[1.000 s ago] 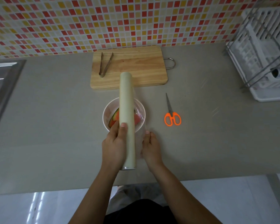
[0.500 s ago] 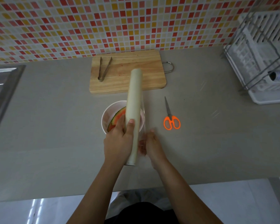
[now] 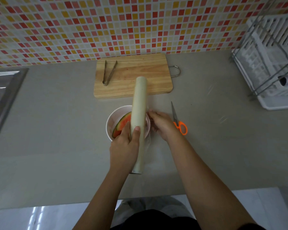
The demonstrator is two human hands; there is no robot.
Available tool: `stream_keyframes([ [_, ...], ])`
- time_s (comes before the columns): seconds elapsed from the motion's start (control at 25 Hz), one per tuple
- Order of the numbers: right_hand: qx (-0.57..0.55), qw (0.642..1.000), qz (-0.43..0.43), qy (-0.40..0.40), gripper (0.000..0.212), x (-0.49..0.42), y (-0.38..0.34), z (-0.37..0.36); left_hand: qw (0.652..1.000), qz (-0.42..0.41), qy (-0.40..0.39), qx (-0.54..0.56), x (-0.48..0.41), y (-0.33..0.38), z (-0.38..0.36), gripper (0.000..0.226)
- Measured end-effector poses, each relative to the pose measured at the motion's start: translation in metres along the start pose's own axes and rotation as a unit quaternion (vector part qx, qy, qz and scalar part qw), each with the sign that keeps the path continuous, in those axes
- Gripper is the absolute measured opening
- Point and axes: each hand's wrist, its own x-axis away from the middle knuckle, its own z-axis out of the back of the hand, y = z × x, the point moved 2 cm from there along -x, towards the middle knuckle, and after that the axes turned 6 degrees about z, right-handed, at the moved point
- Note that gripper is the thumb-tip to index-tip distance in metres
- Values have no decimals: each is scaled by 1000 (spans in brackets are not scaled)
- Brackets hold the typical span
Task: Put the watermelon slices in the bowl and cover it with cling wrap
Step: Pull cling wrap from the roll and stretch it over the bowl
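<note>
A white bowl (image 3: 110, 120) stands on the grey counter, with watermelon slices (image 3: 122, 122) in it, red flesh and green rind showing on its left side. My left hand (image 3: 125, 147) grips a long cream cling wrap roll (image 3: 139, 113) held lengthwise over the bowl. My right hand (image 3: 162, 124) is at the bowl's right rim, fingers curled and pinching the clear film pulled off the roll. Loose film (image 3: 150, 151) hangs beside the roll, faint and hard to trace. The bowl's right half is hidden by the roll.
A wooden cutting board (image 3: 133, 75) with metal tongs (image 3: 108, 73) lies behind the bowl. Orange-handled scissors (image 3: 179, 122) lie right of my right hand. A white dish rack (image 3: 273, 63) stands at the far right, a steel sink (image 3: 0, 97) at the left.
My right hand has moved forward from the near side of the bowl to its right rim, taking the film with it. The roll tilted slightly and stayed over the bowl.
</note>
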Motion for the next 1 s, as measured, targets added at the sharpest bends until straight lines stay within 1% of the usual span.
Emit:
stream_keyframes([
  [0.08, -56, 996, -64, -23, 40, -2, -2, -1, 1000, 0, 1, 4, 0, -1, 1, 49],
  [0.12, -66, 994, -81, -35, 43, -4, -3, -1, 1000, 0, 1, 6, 1, -1, 1, 48],
  [0.28, -61, 995, -57, -54, 27, -10, -9, -4, 1000, 2, 3, 10, 1, -1, 1, 53],
  [0.4, -57, 996, -59, -30, 24, -12, -7, -9, 1000, -1, 12, 10, 2, -1, 0, 52],
  [0.44, -25, 999, -39, -13, 25, -14, -4, -9, 1000, 0, 17, 12, 4, -2, -2, 51],
  [0.52, 79, 996, 37, 27, 28, -16, 0, -10, 999, 5, 26, 17, 6, -2, -3, 51],
  [0.56, 111, 990, 75, 44, 28, -15, 2, -10, 999, 4, 28, 18, 8, -3, -3, 51],
  [0.6, 120, 986, 101, 59, 25, -13, 4, -11, 999, 1, 28, 15, 8, -3, -3, 51],
  [0.76, 60, 983, 130, 114, 20, -14, 11, -14, 998, -41, 50, -8, 8, -4, -1, 50],
  [0.8, 36, 985, 127, 114, 17, -15, 14, -15, 998, -41, 49, -15, 8, -5, -2, 51],
  [0.88, -50, 992, 90, 79, 12, -17, 18, -18, 998, -32, 45, -27, 7, -6, -2, 53],
  [0.92, -79, 992, 72, 62, 13, -17, 17, -19, 998, -29, 44, -34, 6, -6, -3, 53],
  [0.96, -87, 992, 68, 65, 16, -17, 15, -18, 997, -29, 46, -47, 6, -6, -2, 51],
  [1.0, -93, 989, 72, 88, 21, -19, 12, -16, 996, -31, 50, -65, 5, -5, -1, 49],
])
